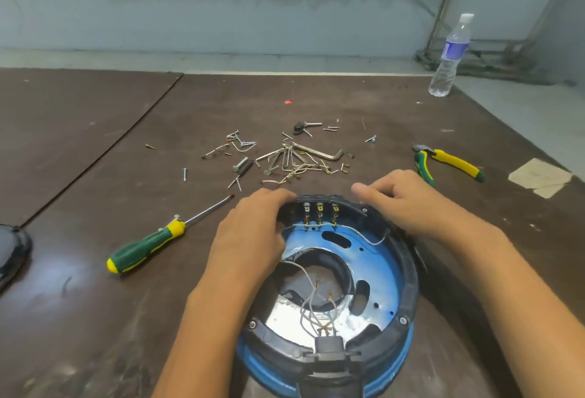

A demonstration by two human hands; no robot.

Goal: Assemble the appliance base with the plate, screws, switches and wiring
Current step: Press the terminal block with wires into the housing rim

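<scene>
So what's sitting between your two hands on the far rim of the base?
In the head view, the row of three switch terminals with a thin wire strung across them lies between the left hand and right hand.

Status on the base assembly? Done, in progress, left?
Done: blue plate sits in the base, rim screws in; switch block seated at the far rim. In hand: left hand and right hand work at that block. Left: loose wires in the centre; spare screws, screwdriver still out.
</scene>
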